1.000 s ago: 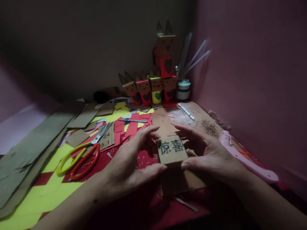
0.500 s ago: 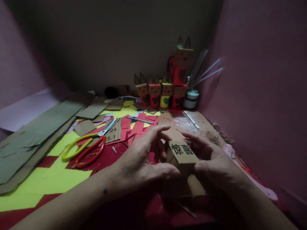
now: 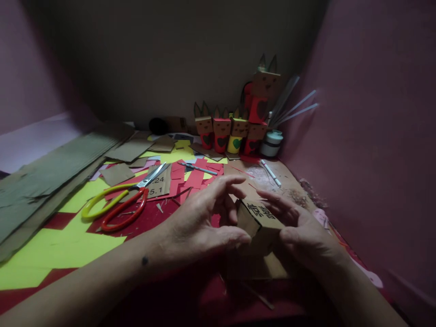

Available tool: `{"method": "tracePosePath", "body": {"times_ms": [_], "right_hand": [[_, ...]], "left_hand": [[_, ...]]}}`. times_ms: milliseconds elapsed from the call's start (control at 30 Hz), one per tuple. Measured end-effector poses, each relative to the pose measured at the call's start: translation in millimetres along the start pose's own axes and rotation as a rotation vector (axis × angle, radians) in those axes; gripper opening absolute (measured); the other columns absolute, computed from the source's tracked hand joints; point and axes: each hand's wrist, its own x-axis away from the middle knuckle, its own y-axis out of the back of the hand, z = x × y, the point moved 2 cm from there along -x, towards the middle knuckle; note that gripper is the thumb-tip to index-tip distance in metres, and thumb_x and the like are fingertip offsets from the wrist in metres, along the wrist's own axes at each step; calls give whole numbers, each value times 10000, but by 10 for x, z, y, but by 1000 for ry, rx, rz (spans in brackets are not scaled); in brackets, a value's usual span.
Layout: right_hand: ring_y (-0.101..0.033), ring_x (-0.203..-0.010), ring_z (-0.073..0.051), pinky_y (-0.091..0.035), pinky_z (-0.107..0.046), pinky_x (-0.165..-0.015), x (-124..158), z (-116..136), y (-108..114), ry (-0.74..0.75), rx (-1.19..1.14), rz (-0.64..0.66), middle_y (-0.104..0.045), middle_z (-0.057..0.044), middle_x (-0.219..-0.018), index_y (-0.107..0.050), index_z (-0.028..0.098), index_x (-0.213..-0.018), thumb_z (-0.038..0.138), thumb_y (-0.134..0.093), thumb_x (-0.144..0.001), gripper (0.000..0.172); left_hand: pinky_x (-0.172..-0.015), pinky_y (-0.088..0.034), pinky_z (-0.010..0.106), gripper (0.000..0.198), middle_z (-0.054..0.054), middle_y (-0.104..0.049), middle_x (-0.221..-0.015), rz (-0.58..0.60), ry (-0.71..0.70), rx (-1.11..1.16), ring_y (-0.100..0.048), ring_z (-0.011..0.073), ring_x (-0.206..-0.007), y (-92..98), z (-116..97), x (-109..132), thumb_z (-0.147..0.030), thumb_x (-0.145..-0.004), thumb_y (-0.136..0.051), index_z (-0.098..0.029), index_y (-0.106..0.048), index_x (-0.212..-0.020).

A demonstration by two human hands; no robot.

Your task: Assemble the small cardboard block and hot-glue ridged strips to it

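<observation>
A small folded cardboard box (image 3: 261, 241) with black printed characters on its top is between my hands, tilted and turned at an angle. My left hand (image 3: 207, 222) is curled at its left side, with the thumb at the near left edge and the fingertips by the far left side. On the right, my right hand (image 3: 303, 231) grips the box with the thumb on the near corner and the fingers behind. Beneath it a flat cardboard piece (image 3: 277, 268) lies on the red surface, partly in shadow.
Scissors (image 3: 145, 181) with one yellow and one red handle lie open at left, among coloured paper and cardboard scraps. A pen (image 3: 199, 168) and a white marker (image 3: 270, 173) lie farther back. Cardboard animal figures (image 3: 235, 136) stand near a jar (image 3: 271, 143). Large cardboard sheets (image 3: 51, 186) lie left.
The box has turned and tipped between my hands, so more of its left and near faces shows. Both hands stay around it. The view has shifted slightly.
</observation>
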Motion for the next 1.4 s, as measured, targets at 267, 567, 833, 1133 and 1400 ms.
{"method": "tracePosePath", "body": {"times_ms": [267,567,833,1133,1400], "right_hand": [[-587,-1348,-342,-486,-473,-1103,5,-16,30,0,-51,51,-746,-55,-1315,-818,312,-1103,329,-1008,-504,628],[-766,-1030,-275,-578,-425,-968,23,62,-62,-30,-90,123,-804,-49,-1190,-835,303,-1034,261,-983,-549,508],[-748,-1067,-274,-586,-388,-928,26,41,-60,8,-67,56,-807,-43,-1146,-833,295,-1029,231,-1001,-493,566],[-711,-994,-243,-604,-426,-879,53,94,-189,163,353,-97,-746,-58,-1148,-720,304,-1214,274,-967,-600,663],[-679,-928,-228,-642,-393,-791,141,98,-395,462,662,-62,-715,-74,-1236,-671,290,-1285,249,-850,-747,569]], "left_hand": [[-735,-530,266,653,0,-594,-1027,9,-22,-64,-585,109,-765,26,-29,-16,-165,-800,-790,-237,-486,-1373],[-698,-526,276,610,-45,-600,-821,122,-60,-237,-596,148,-736,103,2,-25,-219,-853,-760,-300,-522,-1408],[-794,-546,309,609,8,-636,-1042,-6,-138,-379,-608,178,-867,117,4,-5,-352,-839,-794,-305,-545,-1394],[-1058,-495,519,727,117,-573,-1406,-60,88,-475,-550,342,-1294,96,167,-54,-464,-793,-792,-244,-504,-1423],[-1019,-522,490,654,117,-585,-1360,-15,86,-422,-609,313,-1216,86,186,-76,-354,-800,-795,-252,-536,-1392]]}}
